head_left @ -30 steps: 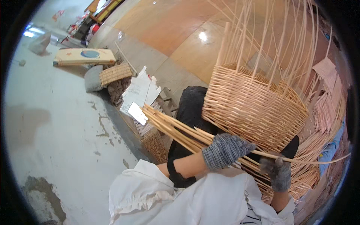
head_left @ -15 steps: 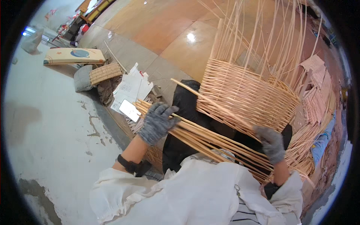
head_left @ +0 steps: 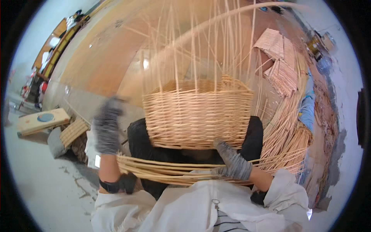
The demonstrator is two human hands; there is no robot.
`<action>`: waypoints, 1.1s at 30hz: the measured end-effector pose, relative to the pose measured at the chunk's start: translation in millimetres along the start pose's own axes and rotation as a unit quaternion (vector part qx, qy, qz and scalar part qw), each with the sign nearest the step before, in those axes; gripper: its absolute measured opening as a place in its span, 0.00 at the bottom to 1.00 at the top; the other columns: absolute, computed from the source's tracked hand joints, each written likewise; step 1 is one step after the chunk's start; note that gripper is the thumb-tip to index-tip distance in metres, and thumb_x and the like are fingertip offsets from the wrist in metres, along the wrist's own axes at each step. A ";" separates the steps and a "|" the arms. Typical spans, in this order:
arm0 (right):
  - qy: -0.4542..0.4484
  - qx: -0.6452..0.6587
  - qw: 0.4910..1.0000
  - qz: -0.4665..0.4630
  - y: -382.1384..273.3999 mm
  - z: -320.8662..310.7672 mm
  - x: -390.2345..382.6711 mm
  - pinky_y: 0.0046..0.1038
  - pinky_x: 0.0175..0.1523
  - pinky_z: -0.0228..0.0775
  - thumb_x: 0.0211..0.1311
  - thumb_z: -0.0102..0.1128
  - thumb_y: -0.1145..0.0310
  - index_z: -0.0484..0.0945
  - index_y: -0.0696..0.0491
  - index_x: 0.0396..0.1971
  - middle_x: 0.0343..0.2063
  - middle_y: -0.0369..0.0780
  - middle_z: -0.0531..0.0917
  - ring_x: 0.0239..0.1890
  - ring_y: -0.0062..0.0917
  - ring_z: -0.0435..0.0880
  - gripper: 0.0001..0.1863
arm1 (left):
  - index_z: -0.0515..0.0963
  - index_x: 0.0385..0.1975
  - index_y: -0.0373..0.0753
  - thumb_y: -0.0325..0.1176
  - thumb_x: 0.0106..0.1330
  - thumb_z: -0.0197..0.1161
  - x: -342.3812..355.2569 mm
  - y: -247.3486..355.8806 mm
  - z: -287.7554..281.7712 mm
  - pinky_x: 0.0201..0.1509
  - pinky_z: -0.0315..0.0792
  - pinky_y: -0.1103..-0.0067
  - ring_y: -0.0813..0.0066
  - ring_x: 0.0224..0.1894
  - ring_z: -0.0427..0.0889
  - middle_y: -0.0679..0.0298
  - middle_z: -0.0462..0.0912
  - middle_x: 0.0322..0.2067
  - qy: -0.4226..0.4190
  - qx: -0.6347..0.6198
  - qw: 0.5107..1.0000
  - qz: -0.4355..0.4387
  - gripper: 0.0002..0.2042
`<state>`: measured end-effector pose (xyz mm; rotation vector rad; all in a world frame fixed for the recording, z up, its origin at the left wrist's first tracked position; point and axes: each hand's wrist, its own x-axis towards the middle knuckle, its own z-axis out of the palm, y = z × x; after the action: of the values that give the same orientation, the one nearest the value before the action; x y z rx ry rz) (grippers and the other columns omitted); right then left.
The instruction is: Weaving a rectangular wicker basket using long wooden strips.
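Note:
A woven wicker basket (head_left: 195, 118), with long upright stakes rising from it, rests on the black-covered lap (head_left: 138, 141). My left hand (head_left: 107, 123), in a grey glove, is raised beside the basket's left end, its fingers smeared by motion. My gloved right hand (head_left: 234, 164) reaches to the basket's lower front edge with fingers stretched and apart, over a bundle of loose rods (head_left: 162, 169) lying across my lap. A blurred long rod (head_left: 216, 21) crosses the stakes overhead; I cannot tell what holds it.
Loose willow rods (head_left: 284, 129) and pink woven pieces (head_left: 280, 75) lie along the right wall. At left are a printed board (head_left: 33, 123), straw mat (head_left: 74, 131), grey cushion (head_left: 56, 143) and white phone (head_left: 96, 161). A wooden bench (head_left: 52, 60) stands farther back.
The view has swung right, centring the basket. My left hand has left the rods and risen; my right hand shows lower on the basket's front. A long rod has swung up across the stakes.

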<state>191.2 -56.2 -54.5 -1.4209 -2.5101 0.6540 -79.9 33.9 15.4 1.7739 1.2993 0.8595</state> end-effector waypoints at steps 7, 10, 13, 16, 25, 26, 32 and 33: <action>0.064 0.713 0.699 0.009 60.6 -53.8 -8.1 0.26 0.43 0.69 0.49 0.60 0.72 0.73 0.57 0.31 0.33 0.44 0.78 0.37 0.30 0.77 0.09 | 0.76 0.32 0.35 0.39 0.60 0.55 23.9 -3.5 113.1 0.30 0.68 0.83 0.77 0.25 0.72 0.67 0.77 0.24 -0.449 -0.264 0.840 -0.151 0.13; 0.242 0.490 0.834 0.073 79.5 -87.8 -7.3 0.24 0.37 0.72 0.46 0.61 0.75 0.74 0.57 0.26 0.30 0.43 0.79 0.33 0.30 0.78 0.06 | 0.75 0.35 0.35 0.39 0.53 0.62 54.1 -21.8 109.0 0.34 0.70 0.76 0.66 0.30 0.75 0.61 0.77 0.27 -0.065 0.140 0.979 0.134 0.15; 0.393 0.578 0.708 0.102 100.6 -96.5 6.8 0.25 0.33 0.76 0.50 0.59 0.74 0.74 0.55 0.29 0.30 0.43 0.79 0.32 0.29 0.80 0.06 | 0.74 0.34 0.37 0.41 0.49 0.63 78.6 -38.1 109.1 0.41 0.68 0.71 0.63 0.35 0.74 0.60 0.76 0.30 0.149 0.389 0.896 0.155 0.17; 0.420 0.622 0.643 0.152 122.0 -73.7 27.7 0.25 0.31 0.78 0.53 0.56 0.73 0.74 0.55 0.34 0.34 0.45 0.78 0.36 0.31 0.80 0.08 | 0.75 0.32 0.38 0.46 0.49 0.61 82.0 -46.3 116.3 0.42 0.64 0.72 0.63 0.34 0.73 0.60 0.76 0.30 0.027 0.384 0.919 0.087 0.18; 0.268 0.703 0.634 0.180 140.9 -58.8 47.4 0.28 0.35 0.79 0.54 0.55 0.74 0.74 0.56 0.32 0.36 0.45 0.78 0.38 0.33 0.79 0.06 | 0.75 0.36 0.40 0.42 0.48 0.63 79.0 -46.2 123.5 0.47 0.62 0.71 0.63 0.36 0.75 0.59 0.78 0.34 0.098 0.339 0.929 0.113 0.17; 0.266 0.706 0.625 0.199 140.3 -62.9 48.6 0.28 0.35 0.79 0.54 0.55 0.74 0.74 0.55 0.33 0.36 0.45 0.78 0.39 0.32 0.79 0.06 | 0.75 0.36 0.40 0.42 0.48 0.63 79.9 -48.0 122.9 0.49 0.62 0.71 0.63 0.36 0.75 0.59 0.78 0.33 0.069 0.333 0.937 0.078 0.17; 0.215 0.721 0.623 0.214 142.1 -61.3 51.4 0.28 0.37 0.78 0.53 0.56 0.72 0.74 0.56 0.34 0.36 0.44 0.79 0.36 0.31 0.79 0.09 | 0.75 0.37 0.41 0.41 0.49 0.63 77.6 -34.2 117.7 0.49 0.63 0.70 0.63 0.38 0.75 0.59 0.78 0.33 0.064 0.374 0.920 0.096 0.16; 0.212 0.737 0.613 0.190 142.7 -59.9 51.1 0.29 0.38 0.77 0.53 0.57 0.71 0.74 0.57 0.35 0.35 0.43 0.79 0.36 0.31 0.80 0.10 | 0.75 0.37 0.41 0.41 0.49 0.63 80.0 -24.0 120.2 0.49 0.63 0.70 0.63 0.38 0.75 0.59 0.78 0.33 0.063 0.383 0.917 0.092 0.16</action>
<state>295.8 67.7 -69.9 -1.0264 -0.5824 1.5972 32.4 93.2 -57.3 2.5074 1.7247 0.5970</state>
